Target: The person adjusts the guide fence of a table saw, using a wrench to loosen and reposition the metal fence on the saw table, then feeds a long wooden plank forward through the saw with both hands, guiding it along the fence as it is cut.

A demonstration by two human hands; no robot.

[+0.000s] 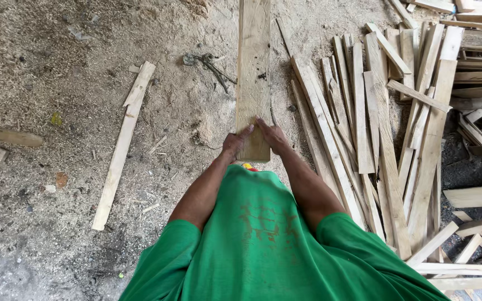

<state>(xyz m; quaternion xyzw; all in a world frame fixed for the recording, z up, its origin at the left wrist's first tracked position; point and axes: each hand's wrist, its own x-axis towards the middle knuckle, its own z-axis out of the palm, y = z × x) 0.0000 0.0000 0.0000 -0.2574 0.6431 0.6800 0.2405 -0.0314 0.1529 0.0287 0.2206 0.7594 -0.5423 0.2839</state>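
Note:
A long pale wooden plank [254,67] runs away from me over the sawdust-covered ground, its near end at my waist. My left hand [234,144] grips the plank's near left edge, thumb laid on its top face. My right hand [271,135] holds the near right edge, fingers spread over the top. Both forearms reach out from my green shirt [263,239], which hides the ground below the plank's end.
A loose heap of narrow wooden slats [375,134] lies to the right, spreading to the frame edge. One long thin strip [124,145] lies at the left. A log piece [6,135] sits at the far left. A twisted cord [210,64] lies beside the plank.

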